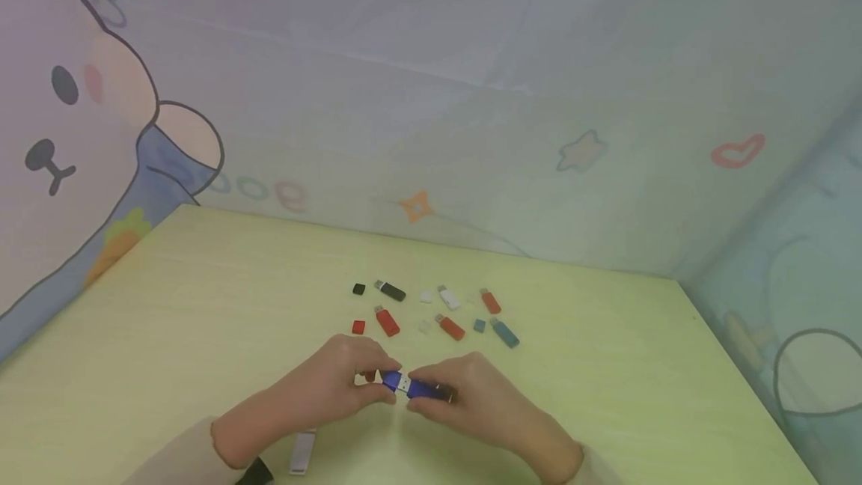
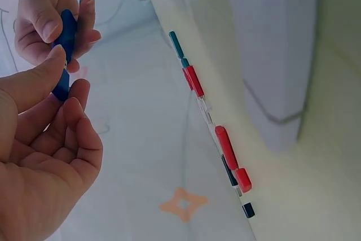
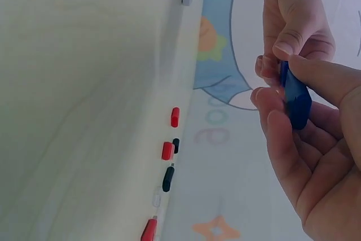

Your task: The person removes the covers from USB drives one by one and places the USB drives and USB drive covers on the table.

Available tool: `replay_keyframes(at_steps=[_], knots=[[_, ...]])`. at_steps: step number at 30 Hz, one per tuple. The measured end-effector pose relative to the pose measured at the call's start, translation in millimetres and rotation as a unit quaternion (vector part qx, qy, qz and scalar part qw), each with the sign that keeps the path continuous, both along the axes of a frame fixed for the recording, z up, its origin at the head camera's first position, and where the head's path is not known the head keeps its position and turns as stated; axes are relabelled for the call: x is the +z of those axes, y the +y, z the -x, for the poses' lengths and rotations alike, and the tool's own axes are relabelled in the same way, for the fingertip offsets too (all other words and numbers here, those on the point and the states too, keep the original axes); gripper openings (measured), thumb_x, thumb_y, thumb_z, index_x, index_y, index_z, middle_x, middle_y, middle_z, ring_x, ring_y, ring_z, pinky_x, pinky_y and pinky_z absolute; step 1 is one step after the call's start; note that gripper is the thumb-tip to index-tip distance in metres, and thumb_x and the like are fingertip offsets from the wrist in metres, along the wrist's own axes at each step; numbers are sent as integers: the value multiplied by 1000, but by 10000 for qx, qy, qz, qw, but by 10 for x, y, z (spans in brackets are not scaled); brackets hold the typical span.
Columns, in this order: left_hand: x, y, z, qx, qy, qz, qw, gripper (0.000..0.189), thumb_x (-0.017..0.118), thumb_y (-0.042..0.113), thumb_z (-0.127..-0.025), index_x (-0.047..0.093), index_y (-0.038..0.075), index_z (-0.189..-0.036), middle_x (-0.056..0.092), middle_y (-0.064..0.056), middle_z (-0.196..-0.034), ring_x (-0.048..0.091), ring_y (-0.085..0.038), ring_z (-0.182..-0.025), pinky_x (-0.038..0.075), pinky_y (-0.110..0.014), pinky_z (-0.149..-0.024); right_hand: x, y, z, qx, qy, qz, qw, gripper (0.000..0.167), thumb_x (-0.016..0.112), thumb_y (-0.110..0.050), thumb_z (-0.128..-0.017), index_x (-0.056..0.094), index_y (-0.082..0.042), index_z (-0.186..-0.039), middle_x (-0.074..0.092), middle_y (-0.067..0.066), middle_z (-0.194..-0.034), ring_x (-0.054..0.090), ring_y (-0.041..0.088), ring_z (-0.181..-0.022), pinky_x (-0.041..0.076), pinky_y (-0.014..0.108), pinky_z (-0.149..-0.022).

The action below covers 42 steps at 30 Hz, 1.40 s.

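Over the near part of the table, both hands hold a blue USB flash drive [image 1: 426, 390]. My left hand [image 1: 337, 386] pinches its blue cap [image 1: 391, 379] between thumb and fingers. The drive's body is gripped by my right hand [image 1: 474, 403], thumb on the near side. A short length of silver connector [image 1: 404, 383] shows between cap and body in the head view. In the left wrist view the cap [image 2: 61, 87] is partly covered by the left thumb. The right wrist view shows the body [image 3: 297, 99] between the right thumb and fingers.
Beyond the hands lie several uncapped USB drives: black [image 1: 392, 291], white [image 1: 449, 297], red [image 1: 387, 321] and teal [image 1: 505, 332]. Small caps, including a black cap [image 1: 359, 289] and a red cap [image 1: 358, 327], lie nearby. A white oblong piece [image 1: 303, 452] rests beside the left forearm.
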<state>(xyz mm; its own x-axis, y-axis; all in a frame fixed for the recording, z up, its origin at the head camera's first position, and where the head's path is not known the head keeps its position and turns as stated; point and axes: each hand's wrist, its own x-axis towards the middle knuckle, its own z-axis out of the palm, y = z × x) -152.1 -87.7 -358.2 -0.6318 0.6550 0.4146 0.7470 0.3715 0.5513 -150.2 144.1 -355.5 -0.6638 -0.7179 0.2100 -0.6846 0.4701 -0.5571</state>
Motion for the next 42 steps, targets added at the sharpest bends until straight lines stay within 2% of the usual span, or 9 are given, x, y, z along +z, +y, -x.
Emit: replay_keyframes(at_steps=[8,12,16,18,23,26,34,39,42], knots=[[21,-46,48,266,-285,29,9992,17,77,11,-80,74,5,-95,69,7,-84,53,-1,-73,51,-23,-63,6,16,63,-350,126,-166,9992,18,71,-20,-88,73,-9,-101,68,-10,-78,53,-5,-67,50,18,-62],[18,-67,78,327,-227,-42,9992,16,78,12,-79,73,6,-94,69,8,-83,53,-1,-73,50,-23,-64,-25,31,122,-532,359,-159,9978,17,72,-21,-87,73,-10,-100,67,-10,-79,52,-4,-67,46,16,-60],[-6,-83,122,326,-67,-184,9993,15,79,10,-78,73,6,-92,68,6,-84,57,-8,-75,51,-25,-67,-57,41,182,-594,707,-33,9957,15,73,-21,-86,73,-11,-98,67,-8,-81,53,0,-70,48,19,-62],[-15,-90,139,384,-76,-239,9989,16,79,9,-77,74,6,-92,66,7,-84,57,-11,-75,51,-25,-67,-63,38,205,-696,744,-11,9948,16,73,-23,-86,73,-12,-98,66,-8,-83,53,2,-72,48,21,-64],[-15,-102,166,576,-212,-165,9980,19,79,11,-78,75,6,-95,59,9,-81,55,-12,-75,48,-23,-63,-71,16,267,-1161,566,-205,9914,20,73,-27,-86,74,-13,-100,63,-7,-86,49,7,-67,43,20,-59],[-21,-103,196,575,-217,-66,9981,21,79,12,-78,74,4,-97,58,8,-81,54,-11,-75,47,-22,-62,-75,0,315,-1302,502,-261,9899,21,73,-26,-86,74,-11,-101,63,-5,-85,46,7,-61,41,20,-55],[-99,-69,315,633,-327,337,9969,20,77,8,-79,73,1,-98,63,5,-87,54,-7,-77,48,-21,-66,-107,-37,407,-1439,397,-327,9883,21,73,-26,-86,74,-10,-100,63,-5,-81,48,4,-63,44,20,-58],[-143,-32,379,579,-359,608,9958,16,77,5,-78,74,3,-94,63,5,-84,55,-6,-76,50,-22,-67,-173,-74,467,-1430,307,-360,9886,20,73,-25,-86,75,-11,-99,64,-5,-79,48,4,-63,43,20,-57],[-179,-13,419,503,-412,743,9951,12,76,4,-79,74,5,-90,62,7,-80,52,-5,-73,48,-22,-66,-208,-102,496,-1474,227,-430,9879,20,73,-26,-86,75,-11,-100,65,-6,-78,56,9,-68,45,22,-60]])
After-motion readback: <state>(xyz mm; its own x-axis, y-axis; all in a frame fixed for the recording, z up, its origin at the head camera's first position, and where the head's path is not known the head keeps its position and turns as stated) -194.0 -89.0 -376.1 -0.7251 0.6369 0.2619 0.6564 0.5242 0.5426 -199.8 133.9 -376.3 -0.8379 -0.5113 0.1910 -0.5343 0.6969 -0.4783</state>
